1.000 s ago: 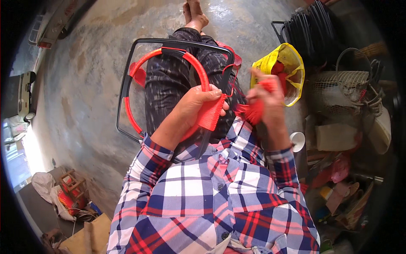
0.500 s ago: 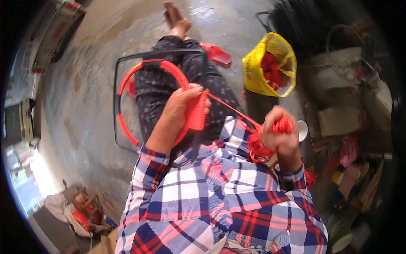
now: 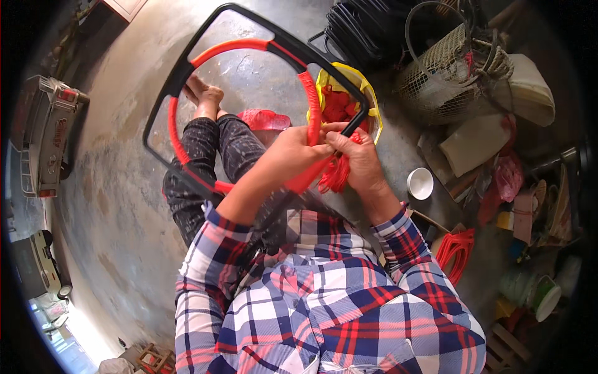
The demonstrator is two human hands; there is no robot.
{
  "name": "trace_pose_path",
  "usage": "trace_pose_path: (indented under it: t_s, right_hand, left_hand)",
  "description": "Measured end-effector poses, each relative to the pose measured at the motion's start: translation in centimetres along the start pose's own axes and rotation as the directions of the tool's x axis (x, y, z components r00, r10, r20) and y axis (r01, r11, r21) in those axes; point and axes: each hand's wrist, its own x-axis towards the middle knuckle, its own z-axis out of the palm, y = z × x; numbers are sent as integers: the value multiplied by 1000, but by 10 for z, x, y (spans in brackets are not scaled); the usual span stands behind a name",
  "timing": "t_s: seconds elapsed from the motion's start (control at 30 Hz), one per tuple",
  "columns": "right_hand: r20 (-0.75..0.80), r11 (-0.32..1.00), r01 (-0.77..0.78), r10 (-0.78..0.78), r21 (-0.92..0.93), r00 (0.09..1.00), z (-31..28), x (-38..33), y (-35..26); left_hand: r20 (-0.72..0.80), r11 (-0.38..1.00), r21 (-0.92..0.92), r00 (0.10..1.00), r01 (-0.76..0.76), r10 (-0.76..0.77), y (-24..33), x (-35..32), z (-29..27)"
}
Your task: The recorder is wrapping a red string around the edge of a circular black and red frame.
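A black rounded-square frame (image 3: 165, 87) stands tilted over my outstretched legs. Joined to it is a ring (image 3: 230, 47), wrapped in red cord along several stretches, with black parts between. My left hand (image 3: 288, 153) is closed round a wrapped stretch at the ring's right side. Beside it, my right hand (image 3: 362, 163) pinches at the frame's right corner and holds a bundle of red cord (image 3: 336, 176) hanging under its fingers. Both hands' fingertips are close together. A red piece below my left hand is partly hidden by the forearm.
Beyond the frame's right corner stands a yellow bag (image 3: 375, 100) with red material inside. A white bowl (image 3: 420, 183) and a coil of red cord (image 3: 456, 252) lie to my right. Stacked black frames (image 3: 361, 28) and a mesh basket (image 3: 436, 81) stand far right. A red slipper (image 3: 265, 119) lies near my legs.
The frame has been raised and turned, its top now farther from me. My right hand, with the cord bundle, has come in from the right to meet my left hand.
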Motion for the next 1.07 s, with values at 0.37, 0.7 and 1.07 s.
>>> trace_pose_path:
  t_s: [0.37,0.7,1.07]
  right_hand:
    - [-133,960,-52,92,275,987,-123,110,20]
    - [-185,955,-159,208,251,960,-145,160,54]
    - [-200,994,-102,94,-28,975,-128,158,58]
  left_hand:
    - [-377,758,647,829,-84,414,-18,-14,8]
    - [-472,871,490,836,-17,282,-43,-57,-11]
    - [-501,933,361,845,6,188,-39,-83,-14]
